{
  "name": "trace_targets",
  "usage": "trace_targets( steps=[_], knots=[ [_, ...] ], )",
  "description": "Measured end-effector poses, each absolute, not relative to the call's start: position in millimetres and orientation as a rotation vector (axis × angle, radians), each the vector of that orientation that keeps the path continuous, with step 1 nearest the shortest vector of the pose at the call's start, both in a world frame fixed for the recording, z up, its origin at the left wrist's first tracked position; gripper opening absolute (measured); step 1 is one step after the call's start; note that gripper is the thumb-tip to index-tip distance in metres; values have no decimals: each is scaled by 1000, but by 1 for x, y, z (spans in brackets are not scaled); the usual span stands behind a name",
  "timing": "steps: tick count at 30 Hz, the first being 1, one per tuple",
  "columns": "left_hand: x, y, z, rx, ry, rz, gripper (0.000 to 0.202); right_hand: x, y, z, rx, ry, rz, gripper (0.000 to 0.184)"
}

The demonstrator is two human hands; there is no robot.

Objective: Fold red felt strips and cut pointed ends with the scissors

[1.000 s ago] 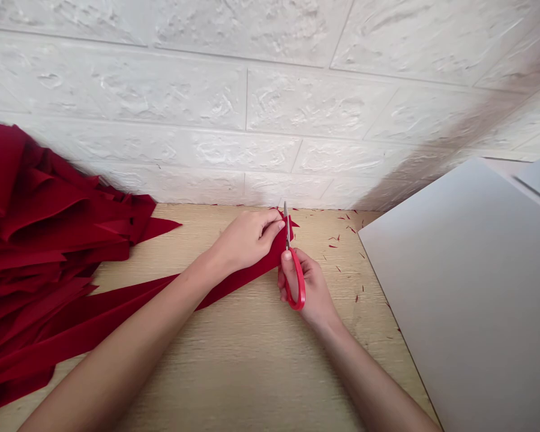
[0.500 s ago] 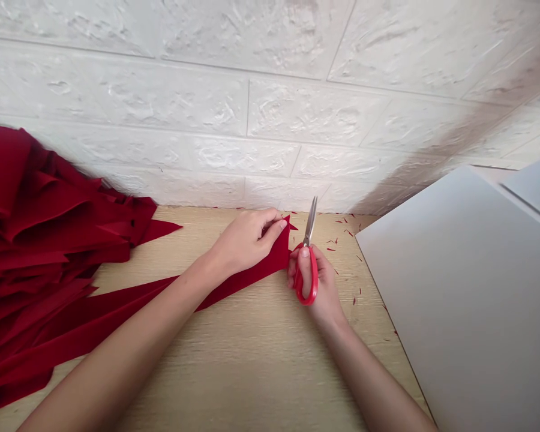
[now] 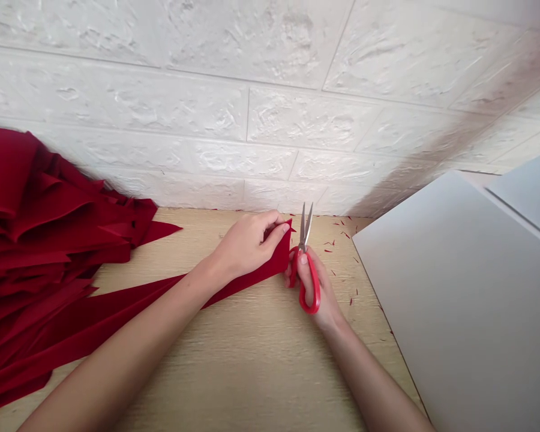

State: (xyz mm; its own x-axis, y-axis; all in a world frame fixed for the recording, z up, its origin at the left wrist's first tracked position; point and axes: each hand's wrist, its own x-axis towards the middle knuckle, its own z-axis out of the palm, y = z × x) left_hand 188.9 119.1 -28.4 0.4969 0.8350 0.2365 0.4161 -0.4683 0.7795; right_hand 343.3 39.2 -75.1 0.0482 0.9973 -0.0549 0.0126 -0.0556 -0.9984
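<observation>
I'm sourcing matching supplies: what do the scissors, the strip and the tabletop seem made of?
Scissors: blades look like metal, from their silvery shine; handles probably plastic, glossy red.
Strip: likely fabric, matte deep red with soft folds.
Tabletop: wood or wood-look laminate, pale with streaky grain; I cannot tell which.

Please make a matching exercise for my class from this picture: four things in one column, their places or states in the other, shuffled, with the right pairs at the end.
Column 1
1. Scissors
2. Left hand
3. Pile of red cloth
4. Pale panel

Column 2
A. Gripping a red strip near its end
B. Along the right edge of the picture
C. Open, held in the right hand
D. Heaped at the left edge of the picture

Right pairs: 1-C, 2-A, 3-D, 4-B
</observation>
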Motion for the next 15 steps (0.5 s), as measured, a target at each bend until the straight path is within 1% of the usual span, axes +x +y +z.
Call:
trace_targets(
  steps=[7, 15],
  knots=[
    [188, 118, -25, 1997, 1058, 895, 27, 331, 30, -71, -1290, -1202, 1300, 46],
    [189, 119, -28, 2030, 1071, 909, 28, 331, 30, -73, -1298, -1197, 1296, 44]
  ],
)
